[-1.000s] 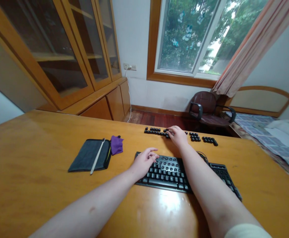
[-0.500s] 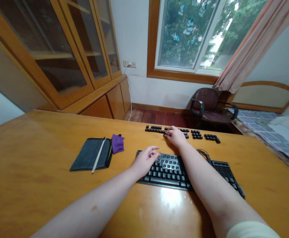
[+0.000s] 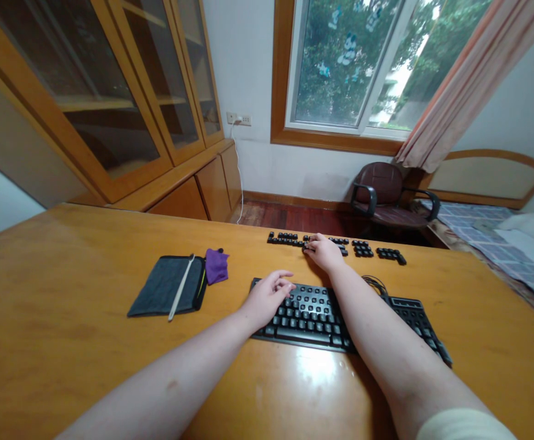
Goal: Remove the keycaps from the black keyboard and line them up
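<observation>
A black keyboard lies on the wooden desk, its lower rows fitted with keycaps and its upper rows showing bare key posts. Over its upper left part rests my left hand, fingers loosely bent and apart, with nothing visible in them. Beyond the keyboard, loose black keycaps are laid out in rows near the desk's far edge. My right hand reaches across to these rows, its fingertips closed together at a keycap. My right forearm covers part of the keyboard's right side.
Left of the keyboard lie a dark grey pouch, a pale thin stick across it, and a purple cloth. A coiled black cable sits behind the keyboard. An office chair stands past the desk.
</observation>
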